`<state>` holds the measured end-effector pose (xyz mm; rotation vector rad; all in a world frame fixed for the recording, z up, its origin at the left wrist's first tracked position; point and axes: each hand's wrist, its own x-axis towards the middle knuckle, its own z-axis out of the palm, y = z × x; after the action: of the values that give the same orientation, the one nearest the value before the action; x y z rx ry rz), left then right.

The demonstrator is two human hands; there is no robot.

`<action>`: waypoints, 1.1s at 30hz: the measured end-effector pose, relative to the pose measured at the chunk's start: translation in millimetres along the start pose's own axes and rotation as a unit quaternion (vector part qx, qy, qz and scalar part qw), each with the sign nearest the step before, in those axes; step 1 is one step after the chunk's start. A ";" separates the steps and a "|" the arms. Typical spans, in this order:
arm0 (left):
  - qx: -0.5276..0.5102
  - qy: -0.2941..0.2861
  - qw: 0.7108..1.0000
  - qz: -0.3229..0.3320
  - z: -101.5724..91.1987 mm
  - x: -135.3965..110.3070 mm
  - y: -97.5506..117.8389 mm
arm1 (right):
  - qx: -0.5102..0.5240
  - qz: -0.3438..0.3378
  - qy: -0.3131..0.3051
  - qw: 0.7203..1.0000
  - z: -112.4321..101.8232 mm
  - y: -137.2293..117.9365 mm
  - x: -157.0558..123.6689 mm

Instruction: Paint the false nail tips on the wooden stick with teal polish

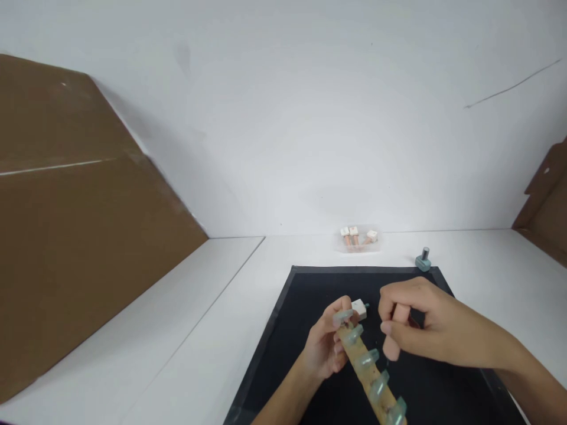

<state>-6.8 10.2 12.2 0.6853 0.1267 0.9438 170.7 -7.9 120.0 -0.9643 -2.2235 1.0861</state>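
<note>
My left hand [325, 345] is closed around the upper end of a yellowish strip [365, 372] that bears several translucent greenish pieces along its length. The strip slants down towards the bottom edge of the view. Right by my left fingertips is a white block [359, 309] with a small green tip on its right side; I cannot tell whether those fingers hold it too. My right hand [420, 324] grips a short pinkish cylinder [392, 348], tilted, its lower end pointing down. A small dark tip shows just under it. The two hands are apart, above the black mat [310, 289].
Behind the mat stands a clear plastic tray [358, 248] with white-headed, pinkish-stemmed pieces in it. At the mat's far right corner is a grey-green piece [423, 263] with a metal post. Cardboard panels [88, 236] flank the white table [199, 330]; a white wall rises behind.
</note>
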 end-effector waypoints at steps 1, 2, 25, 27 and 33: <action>0.001 0.002 1.000 -0.001 -0.3 -1.0 0.4 | -0.008 0.002 0.007 1.000 -0.9 0.0 -0.7; 0.001 0.003 1.000 -0.003 -0.8 -2.0 0.7 | -0.014 0.001 0.014 1.000 -1.7 0.1 -1.3; -0.003 0.007 1.000 -0.005 -2.5 -1.3 0.8 | -0.026 -0.009 0.004 1.000 -0.8 -1.6 -2.6; 0.002 0.019 1.000 -0.005 -2.0 -1.9 1.9 | -0.033 -0.009 0.016 0.999 -1.2 -2.0 -2.4; 0.004 0.046 0.999 -0.012 -2.0 -1.5 4.2 | -0.018 -0.030 0.024 0.999 -2.8 -1.0 -3.4</action>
<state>-11.4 11.7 12.8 0.6468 0.2188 0.9526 174.3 -9.6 122.1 -0.9235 -2.2244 0.9906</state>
